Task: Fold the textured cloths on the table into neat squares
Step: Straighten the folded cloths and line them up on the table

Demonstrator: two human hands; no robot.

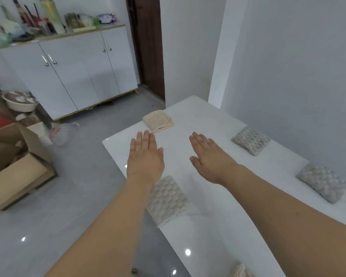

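Observation:
Several folded textured cloths lie on the white table [218, 226]. A cream cloth [158, 120] sits at the far left corner. A grey cloth [251, 139] lies near the wall, another grey cloth [324, 181] further right. A beige bubbled cloth [168, 198] lies at the left edge, partly under my left forearm. The corner of one more cloth [241, 270] shows at the bottom. My left hand [145, 156] and my right hand [210, 156] hover flat over the bare table middle, fingers straight, holding nothing.
A white cabinet [78, 70] with clutter on top stands at the back left. Cardboard boxes [18, 166] and a basin [20, 101] sit on the grey floor at left. A white wall runs along the table's right side; a dark door [150, 47] is behind.

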